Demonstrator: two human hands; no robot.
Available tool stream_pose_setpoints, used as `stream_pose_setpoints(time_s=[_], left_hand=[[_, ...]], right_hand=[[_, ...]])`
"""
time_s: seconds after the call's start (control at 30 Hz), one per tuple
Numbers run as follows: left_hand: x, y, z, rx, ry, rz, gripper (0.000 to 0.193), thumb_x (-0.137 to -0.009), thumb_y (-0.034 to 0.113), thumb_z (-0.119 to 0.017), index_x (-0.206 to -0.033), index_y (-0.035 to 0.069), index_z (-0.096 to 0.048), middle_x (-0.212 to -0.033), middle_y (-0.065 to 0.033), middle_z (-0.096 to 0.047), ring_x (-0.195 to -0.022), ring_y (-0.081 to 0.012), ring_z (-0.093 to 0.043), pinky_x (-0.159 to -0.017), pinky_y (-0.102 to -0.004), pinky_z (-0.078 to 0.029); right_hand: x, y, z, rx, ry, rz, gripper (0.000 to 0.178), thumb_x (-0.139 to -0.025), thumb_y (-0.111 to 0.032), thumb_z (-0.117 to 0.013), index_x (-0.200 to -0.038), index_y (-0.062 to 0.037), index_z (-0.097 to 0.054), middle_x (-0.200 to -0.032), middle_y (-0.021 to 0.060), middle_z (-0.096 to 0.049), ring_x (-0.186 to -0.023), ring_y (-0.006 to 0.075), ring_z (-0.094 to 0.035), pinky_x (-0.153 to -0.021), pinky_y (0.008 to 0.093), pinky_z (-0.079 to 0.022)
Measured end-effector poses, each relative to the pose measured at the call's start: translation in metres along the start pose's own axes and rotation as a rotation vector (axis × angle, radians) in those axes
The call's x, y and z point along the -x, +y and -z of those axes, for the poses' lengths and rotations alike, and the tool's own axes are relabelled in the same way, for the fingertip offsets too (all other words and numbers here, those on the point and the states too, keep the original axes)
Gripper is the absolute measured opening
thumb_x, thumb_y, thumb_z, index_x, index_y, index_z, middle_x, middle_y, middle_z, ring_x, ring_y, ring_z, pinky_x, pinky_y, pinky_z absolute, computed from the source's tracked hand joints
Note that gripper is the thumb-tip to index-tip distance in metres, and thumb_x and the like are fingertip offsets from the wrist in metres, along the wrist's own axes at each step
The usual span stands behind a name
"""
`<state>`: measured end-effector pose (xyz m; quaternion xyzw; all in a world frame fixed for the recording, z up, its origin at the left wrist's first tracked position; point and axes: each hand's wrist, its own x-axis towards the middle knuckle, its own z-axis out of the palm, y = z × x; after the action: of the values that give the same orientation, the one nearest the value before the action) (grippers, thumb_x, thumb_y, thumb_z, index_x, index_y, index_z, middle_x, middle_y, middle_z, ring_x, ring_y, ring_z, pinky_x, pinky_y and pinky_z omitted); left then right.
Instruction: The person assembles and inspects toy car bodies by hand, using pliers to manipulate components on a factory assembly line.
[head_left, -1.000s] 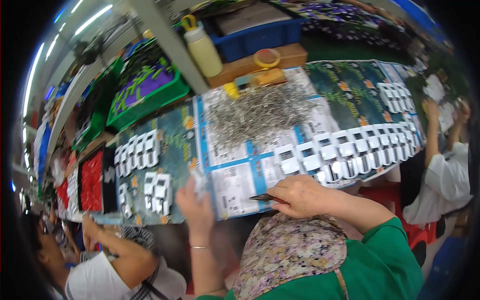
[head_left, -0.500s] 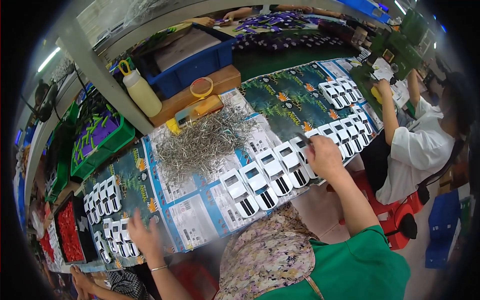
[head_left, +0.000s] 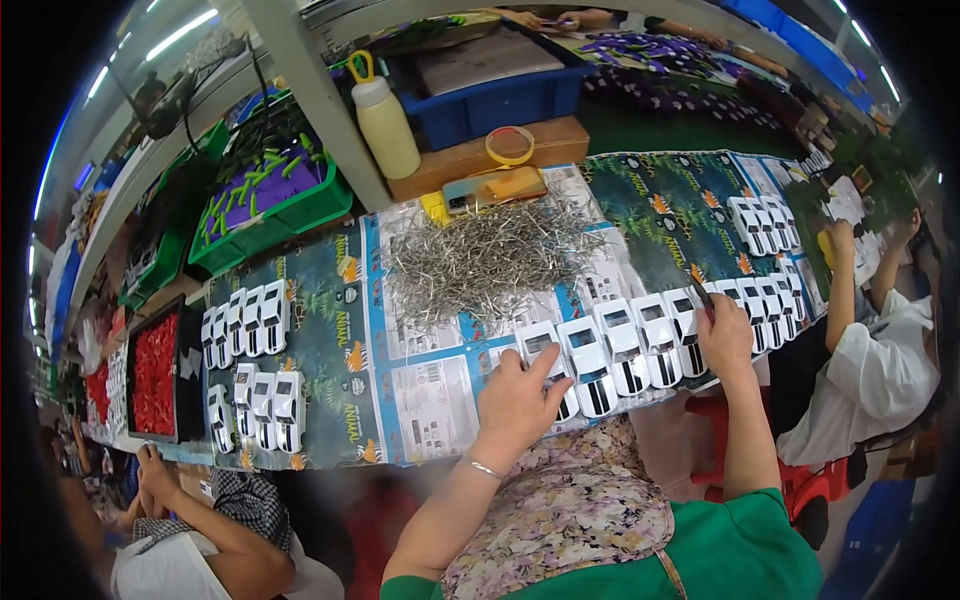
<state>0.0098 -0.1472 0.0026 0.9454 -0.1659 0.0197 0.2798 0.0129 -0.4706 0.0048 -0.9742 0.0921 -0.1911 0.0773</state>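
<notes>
On the bench (head_left: 330, 405), a white toy car (head_left: 534, 337) is sitting beneath spread left fingers (head_left: 545, 362), right fingers (head_left: 711, 318) clamping, apparently, a dark tool (head_left: 702, 289).

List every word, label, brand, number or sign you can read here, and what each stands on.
Green table covering: yellow lettering, legible in places, but I don't copy out printed wording.
Blue-and-white covering: small dark print in blocks, too small to read.
White toy cars: no lettering I can make out.
</notes>
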Motion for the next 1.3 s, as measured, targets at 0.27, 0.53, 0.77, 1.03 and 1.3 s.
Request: stream_pose_setpoints(time_s=[0.27,0.53,0.77,1.03,1.3], left_hand=[[0.049,-0.034,0.033,0.013,0.065,0.099,0.043,-0.076,0.033,-0.071,-0.115,0.018,-0.060,-0.088,-0.0149,-0.052,-0.075,-0.0321,-0.058,-0.060,-0.0415,-0.048],[0.096,-0.123,0.075,-0.043,0.388,0.300,0.040,-0.073,0.017,-0.071,-0.111,0.010,-0.061,-0.091,-0.0148,-0.053,-0.082,-0.0344,-0.056,-0.071,-0.0411,-0.046],[0.100,-0.144,0.098,-0.065,0.464,0.378,0.035,-0.075,0.011,-0.068,-0.109,0.006,-0.062,-0.092,-0.0140,-0.056,-0.081,-0.0328,-0.057,-0.072,-0.0389,-0.046],[0.110,-0.155,0.111,1.344,0.663,0.598,0.033,-0.093,0.013,-0.047,-0.125,0.005,-0.047,-0.093,-0.0076,-0.062,-0.072,-0.0126,-0.059,-0.053,-0.0280,-0.050],[0.123,-0.151,0.109,1.723,0.756,0.502,0.047,-0.096,0.028,-0.039,-0.139,0.009,-0.041,-0.112,-0.0175,-0.061,-0.083,-0.0235,-0.063,-0.055,-0.0355,-0.054]], right_hand=[[0.020,-0.044,0.010,-0.257,-0.049,0.147,0.024,-0.082,-0.016,-0.062,-0.099,0.0002,-0.061,-0.089,0.0195,-0.061,-0.085,0.0377,-0.058,-0.075,0.0455,-0.046],[0.033,-0.146,0.005,-0.655,-0.267,0.300,0.021,-0.082,-0.016,-0.061,-0.096,-0.0005,-0.059,-0.081,0.0172,-0.058,-0.076,0.0367,-0.055,-0.069,0.0453,-0.045],[0.006,-0.189,0.012,-0.527,-0.448,0.551,0.020,-0.081,-0.016,-0.062,-0.095,-0.0025,-0.060,-0.086,0.0160,-0.060,-0.080,0.0362,-0.059,-0.070,0.0435,-0.048],[-0.052,-0.274,-0.027,-0.131,-0.219,1.216,0.017,-0.071,-0.010,-0.061,-0.088,-0.0082,-0.062,-0.088,0.0054,-0.059,-0.090,0.0230,-0.054,-0.081,0.0365,-0.040],[-0.080,-0.332,-0.028,0.072,-0.189,1.551,0.009,-0.076,-0.012,-0.059,-0.084,-0.0115,-0.063,-0.085,0.0009,-0.057,-0.091,0.0178,-0.054,-0.082,0.0328,-0.039]])
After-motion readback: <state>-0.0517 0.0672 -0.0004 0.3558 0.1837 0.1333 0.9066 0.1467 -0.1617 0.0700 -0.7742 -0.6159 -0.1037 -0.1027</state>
